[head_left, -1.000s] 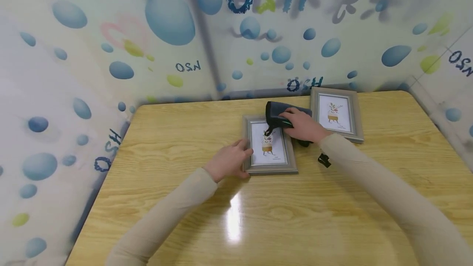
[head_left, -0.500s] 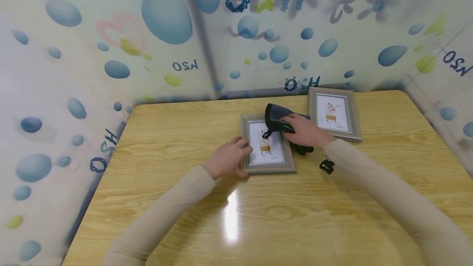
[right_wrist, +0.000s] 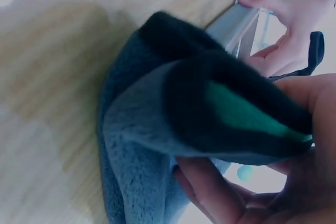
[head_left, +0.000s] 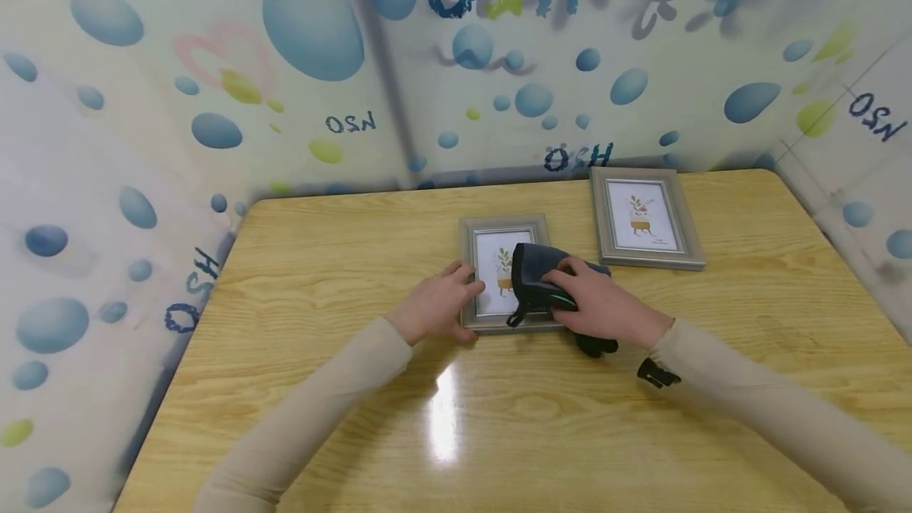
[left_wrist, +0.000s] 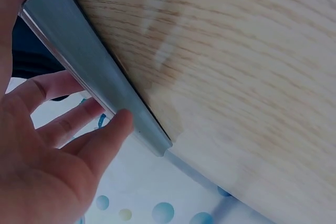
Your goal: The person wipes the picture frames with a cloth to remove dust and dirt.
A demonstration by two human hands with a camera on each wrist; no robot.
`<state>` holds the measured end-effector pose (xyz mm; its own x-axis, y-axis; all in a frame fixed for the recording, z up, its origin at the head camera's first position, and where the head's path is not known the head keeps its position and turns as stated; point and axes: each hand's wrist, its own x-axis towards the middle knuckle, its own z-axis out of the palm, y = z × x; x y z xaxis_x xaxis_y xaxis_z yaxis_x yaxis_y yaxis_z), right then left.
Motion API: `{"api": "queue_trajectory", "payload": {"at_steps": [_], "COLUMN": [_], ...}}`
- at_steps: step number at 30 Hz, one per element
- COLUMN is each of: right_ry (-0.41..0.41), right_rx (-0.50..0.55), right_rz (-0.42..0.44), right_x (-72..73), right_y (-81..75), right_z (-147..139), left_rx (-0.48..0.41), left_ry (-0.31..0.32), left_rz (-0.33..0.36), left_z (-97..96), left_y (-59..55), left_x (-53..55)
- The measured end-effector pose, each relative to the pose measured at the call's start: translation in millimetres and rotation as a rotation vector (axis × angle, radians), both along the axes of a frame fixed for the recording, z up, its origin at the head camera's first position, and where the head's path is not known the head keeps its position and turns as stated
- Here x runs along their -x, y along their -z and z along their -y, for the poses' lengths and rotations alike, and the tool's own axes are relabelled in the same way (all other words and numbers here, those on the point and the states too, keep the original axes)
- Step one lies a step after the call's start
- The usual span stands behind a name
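A grey picture frame (head_left: pixel 501 222) with a potted-plant print lies on the wooden table, picture side up. My left hand (head_left: pixel 427 309) holds its left edge, fingers over the front and thumb at the near corner; the left wrist view shows the fingers around the frame's side (left_wrist: pixel 86 51). In my right hand (head_left: pixel 602 307) is a bunched dark blue fuzzy cloth (head_left: pixel 537 264) with black trim and a small loop. It overlaps the frame's lower right part and hides some of the print. A green patch (right_wrist: pixel 247 111) shows inside the cloth's fold.
A second, matching picture frame (head_left: pixel 689 220) lies farther back on the right, near the wall. The wooden table (head_left: pixel 342 260) meets a patterned wall (head_left: pixel 427 46) at its back edge. A black strap piece (head_left: pixel 657 373) shows below the right sleeve.
My right hand has drawn the cloth toward me, from the upper part of the frame to its lower right. The left hand keeps its place at the left edge.
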<state>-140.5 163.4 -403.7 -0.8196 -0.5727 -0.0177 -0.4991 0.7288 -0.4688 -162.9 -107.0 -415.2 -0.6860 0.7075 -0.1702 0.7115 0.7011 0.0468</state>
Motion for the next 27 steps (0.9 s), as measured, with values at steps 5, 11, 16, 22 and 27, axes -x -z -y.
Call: {"api": "queue_trajectory", "payload": {"at_steps": [5,11,16,22,27], "right_ry": [0.073,0.163,0.189,0.19,0.141], "right_rx": [0.002,-0.053,-0.078,-0.099,-0.083], "right_rz": [0.036,0.128,0.146,0.113,0.084], "right_x": [25.4,60.2,84.6,96.3,82.9], "right_y": [-3.1,-9.8,-11.1,-7.0,-5.8], "right_z": [8.2,16.0,18.4,14.6,11.7], "left_rx": [0.002,-0.008,-0.004,-0.024,-0.029], "left_ry": [-0.002,0.003,-0.009,0.01,-0.002], "left_rz": [0.015,0.027,0.029,0.021,0.01], "left_z": [0.8,0.2,0.4,-0.4,0.7], "left_y": [-2.6,-2.5,-2.4,-1.2,-0.7], "left_x": [0.4,1.1,0.9,0.3,-0.4]}}
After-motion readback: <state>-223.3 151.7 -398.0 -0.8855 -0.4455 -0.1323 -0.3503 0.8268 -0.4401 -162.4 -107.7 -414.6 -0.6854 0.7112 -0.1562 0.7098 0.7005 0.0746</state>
